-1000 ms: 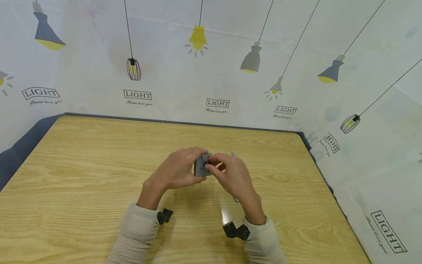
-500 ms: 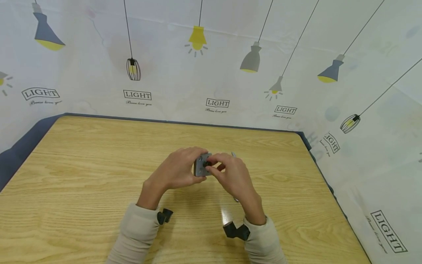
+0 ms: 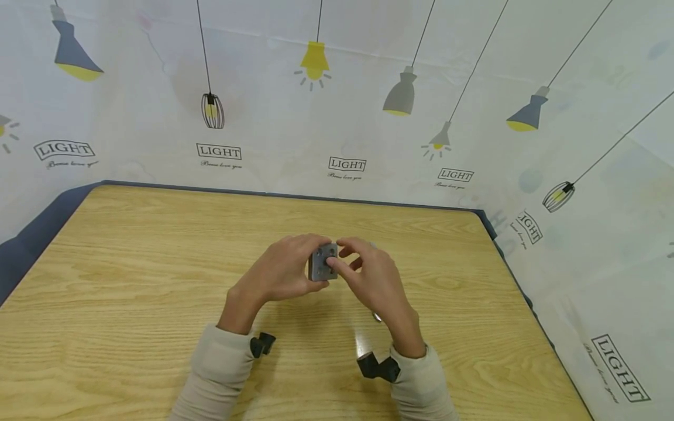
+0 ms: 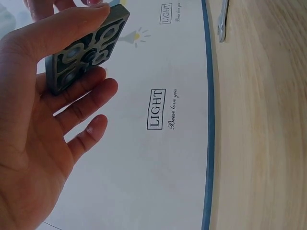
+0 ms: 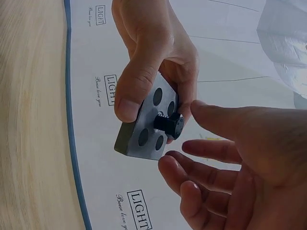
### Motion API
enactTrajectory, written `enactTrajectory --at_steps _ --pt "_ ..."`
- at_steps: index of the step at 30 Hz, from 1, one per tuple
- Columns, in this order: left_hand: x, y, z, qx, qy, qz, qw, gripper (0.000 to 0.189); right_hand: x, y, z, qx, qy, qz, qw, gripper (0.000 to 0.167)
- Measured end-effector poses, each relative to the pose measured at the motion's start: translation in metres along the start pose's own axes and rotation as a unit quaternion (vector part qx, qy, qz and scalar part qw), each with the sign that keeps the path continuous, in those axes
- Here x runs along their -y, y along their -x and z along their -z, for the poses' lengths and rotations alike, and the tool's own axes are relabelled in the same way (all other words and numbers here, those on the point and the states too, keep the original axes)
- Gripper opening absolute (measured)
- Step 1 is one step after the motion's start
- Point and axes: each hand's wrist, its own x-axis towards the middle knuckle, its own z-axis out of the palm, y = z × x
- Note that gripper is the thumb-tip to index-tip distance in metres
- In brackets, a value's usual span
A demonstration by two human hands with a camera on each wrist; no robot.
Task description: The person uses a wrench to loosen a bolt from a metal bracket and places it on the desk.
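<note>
My left hand [image 3: 284,269] grips a square grey metal plate [image 3: 319,270] by its edges, thumb on one side and fingers on the other, held up over the table. In the right wrist view a black hex bolt [image 5: 171,125] sticks out from the middle of the plate, some thread showing behind its head, with round holes around it. My right hand [image 3: 376,280] is beside the bolt, thumb tip close to the head and fingers spread loosely apart. The left wrist view shows the plate's other face [image 4: 67,79], with ringed recesses.
A silver wrench [image 4: 222,24] lies on the wooden table [image 3: 158,263], mostly hidden by the right hand and forearm in the head view. Behind the table stands a wall covering [image 3: 274,134] printed with lamps. Black cameras sit on both wrists.
The right fingers have come off the bolt and spread apart, the index finger moving up and away from the thumb. The left hand and plate stay nearly still.
</note>
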Motion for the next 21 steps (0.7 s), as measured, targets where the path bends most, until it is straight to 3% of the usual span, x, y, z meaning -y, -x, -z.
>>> enactTrajectory --at_steps 7,21 --pt "0.0006 -0.0010 -0.0021 -0.005 -0.001 -0.013 0.9999 0.069 0.0006 -0.0016 -0.0017 0.008 0.001 -0.010 0.9999 0.022" --pt "0.0001 -0.0011 -0.0020 -0.006 -0.001 -0.014 0.9999 0.068 0.0014 -0.0010 -0.0005 0.019 -0.003 0.016 0.9997 0.019"
